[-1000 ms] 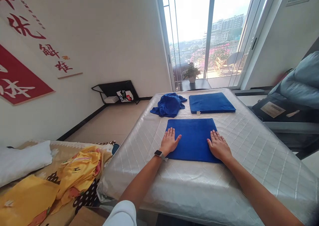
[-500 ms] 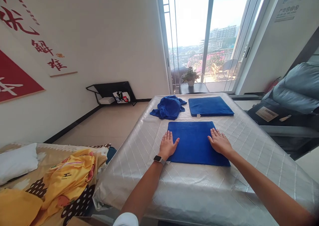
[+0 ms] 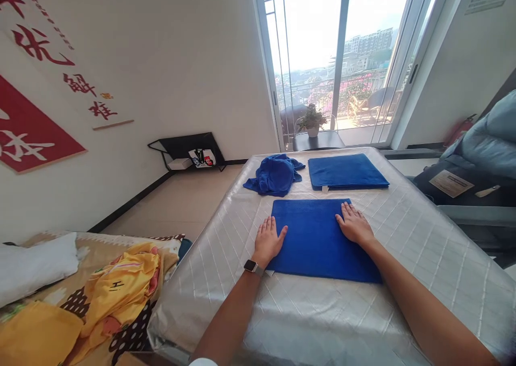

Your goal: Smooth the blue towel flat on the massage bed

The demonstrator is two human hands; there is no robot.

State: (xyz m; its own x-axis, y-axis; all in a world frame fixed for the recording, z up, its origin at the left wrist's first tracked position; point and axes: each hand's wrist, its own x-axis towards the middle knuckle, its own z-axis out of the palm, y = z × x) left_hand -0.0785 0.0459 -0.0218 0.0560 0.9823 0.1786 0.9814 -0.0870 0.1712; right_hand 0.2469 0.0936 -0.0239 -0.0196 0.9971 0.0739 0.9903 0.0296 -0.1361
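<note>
A flat blue towel (image 3: 312,242), squared into a rectangle, lies on the silver quilted cover (image 3: 217,280) before me. My left hand (image 3: 269,242) rests flat along its left edge, fingers stretched out and pointing away from me. On the opposite edge my right hand (image 3: 355,223) lies flat too, thumb on the cloth. Neither hand grips anything. Beyond it sits a neatly folded blue towel stack (image 3: 347,171) with a white tag at its near edge. To that stack's left is a crumpled blue towel (image 3: 276,175).
On the lower left, a bed (image 3: 97,237) holds a white pillow (image 3: 36,266) and yellow clothing (image 3: 121,280). A grey armchair (image 3: 475,178) stands at the right. Past the far edge, a potted plant (image 3: 312,121) sits on a dark chair by the glass door.
The view has shifted slightly, so the room appears a little differently placed. Both hands stay flat on the towel's sides, with only slight movement.
</note>
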